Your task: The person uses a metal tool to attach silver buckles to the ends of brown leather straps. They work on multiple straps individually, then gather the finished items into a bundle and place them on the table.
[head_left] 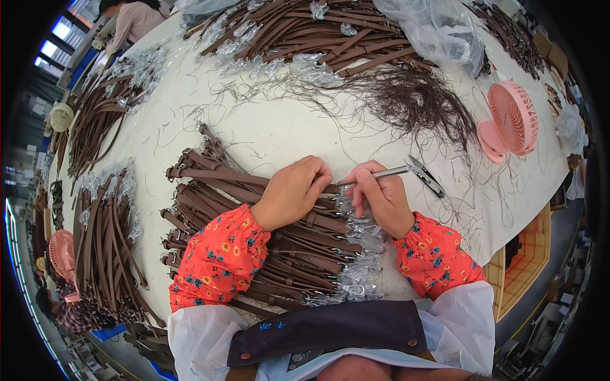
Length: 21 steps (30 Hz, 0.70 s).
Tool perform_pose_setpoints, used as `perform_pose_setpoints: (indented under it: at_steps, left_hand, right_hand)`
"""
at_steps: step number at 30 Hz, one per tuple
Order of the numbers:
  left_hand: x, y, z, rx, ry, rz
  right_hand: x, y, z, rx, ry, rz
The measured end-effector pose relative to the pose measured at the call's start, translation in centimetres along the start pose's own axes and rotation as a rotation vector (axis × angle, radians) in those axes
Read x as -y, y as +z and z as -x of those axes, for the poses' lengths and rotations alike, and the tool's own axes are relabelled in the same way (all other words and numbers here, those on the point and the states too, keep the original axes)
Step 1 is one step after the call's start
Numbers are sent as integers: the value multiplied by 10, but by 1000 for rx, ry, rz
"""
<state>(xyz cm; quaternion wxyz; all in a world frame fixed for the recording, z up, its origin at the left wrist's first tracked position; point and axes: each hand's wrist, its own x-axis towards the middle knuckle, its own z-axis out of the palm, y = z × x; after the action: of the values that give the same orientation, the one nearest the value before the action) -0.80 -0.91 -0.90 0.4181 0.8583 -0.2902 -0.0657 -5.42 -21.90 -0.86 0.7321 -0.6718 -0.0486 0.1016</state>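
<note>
My left hand (pixel 295 192) is closed in a pinch on the end of a brown strap (pixel 332 188), above a pile of similar straps (pixel 254 187). Right beside it, my right hand (pixel 383 195) grips a slim silver hand tool (pixel 395 171). One end of that tool points at the strap between my hands. Its other end, black and silver and angled, sticks out to the right; the exact kind cannot be made out. Metal clasps in clear plastic wrap (pixel 359 279) line the pile's right side, below my right hand.
More brown straps (pixel 318 32) are heaped at the back, with others at left (pixel 105 247). Dark loose threads (pixel 419 101) lie tangled beyond my hands. A pink fan (pixel 508 120) stands at right, near a wooden bin (pixel 524 267). Another person (pixel 133 25) works at far left.
</note>
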Motion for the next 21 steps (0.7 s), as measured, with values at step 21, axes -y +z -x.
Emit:
perform_pose_setpoints:
  at_steps: [21]
  left_hand:
    - [3,-15,-2,142,80,153]
  right_hand:
    - [2,-1,-1,-30,-68,-39]
